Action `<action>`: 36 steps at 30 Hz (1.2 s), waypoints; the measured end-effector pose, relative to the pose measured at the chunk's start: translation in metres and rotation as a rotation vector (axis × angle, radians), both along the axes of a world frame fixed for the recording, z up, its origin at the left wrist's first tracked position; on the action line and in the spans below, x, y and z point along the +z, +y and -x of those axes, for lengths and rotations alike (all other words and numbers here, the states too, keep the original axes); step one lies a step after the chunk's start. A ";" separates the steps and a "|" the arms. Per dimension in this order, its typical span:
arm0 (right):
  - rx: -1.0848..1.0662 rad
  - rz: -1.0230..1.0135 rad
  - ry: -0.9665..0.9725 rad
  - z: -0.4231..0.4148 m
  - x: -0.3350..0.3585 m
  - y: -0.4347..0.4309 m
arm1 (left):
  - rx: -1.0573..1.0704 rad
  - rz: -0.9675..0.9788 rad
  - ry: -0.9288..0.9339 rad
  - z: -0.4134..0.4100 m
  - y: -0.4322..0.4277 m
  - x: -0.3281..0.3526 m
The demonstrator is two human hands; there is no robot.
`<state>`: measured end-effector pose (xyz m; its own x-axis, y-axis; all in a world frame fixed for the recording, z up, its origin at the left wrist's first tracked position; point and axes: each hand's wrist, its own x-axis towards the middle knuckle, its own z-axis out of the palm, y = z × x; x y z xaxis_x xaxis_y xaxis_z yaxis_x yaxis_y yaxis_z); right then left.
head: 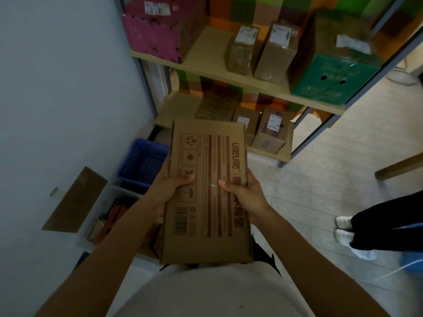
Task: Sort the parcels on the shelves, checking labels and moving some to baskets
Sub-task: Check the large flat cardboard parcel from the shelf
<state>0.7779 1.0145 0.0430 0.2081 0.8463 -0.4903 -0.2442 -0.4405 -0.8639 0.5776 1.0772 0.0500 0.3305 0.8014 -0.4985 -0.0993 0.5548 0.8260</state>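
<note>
Two hands carry one flat brown cardboard parcel [206,191] at the middle of the view, level in front of the person's waist, its long side running six to twelve o'clock. The left hand [169,187] grips the nine o'clock edge and the right hand [243,194] the three o'clock edge. Each thumb presses flat on the top face, while the other fingers pass underneath, hidden, so I cannot tell how they lie. That face shows red stripes, handling symbols and a printed barcode but no white shipping label, so the label is probably on the hidden underside.

At nine o'clock from the parcel, on the floor by the wall, sits a blue plastic basket [135,161], and at eight o'clock a pale translucent bin [123,191] with orange items inside. Pale wooden shelves [206,53] stand from twelve to two o'clock, carrying small brown boxes with white labels [277,51], a green printed carton [336,76] and a magenta carton [151,35]. Another person's white shoes [343,227] stand at three o'clock.

Flipping the parcel to find its label looks like the risky part: only thumbs hold the top, so a quick turn could let it slide out and drop. Unread, it could also land in the wrong container, since basket and bin lie just beside each other. A wide swing toward three o'clock might strike the bystander.
</note>
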 end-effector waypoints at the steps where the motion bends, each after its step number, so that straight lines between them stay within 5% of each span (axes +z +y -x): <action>1: 0.005 -0.005 -0.005 -0.004 0.002 0.006 | -0.005 -0.008 0.000 -0.004 0.005 0.003; 22: 0.277 -0.019 -0.024 -0.155 0.053 0.138 | 0.137 -0.039 -0.053 -0.143 0.095 0.062; 36: 0.252 -0.002 0.000 -0.217 0.044 0.166 | 0.180 -0.076 0.114 -0.203 0.116 0.058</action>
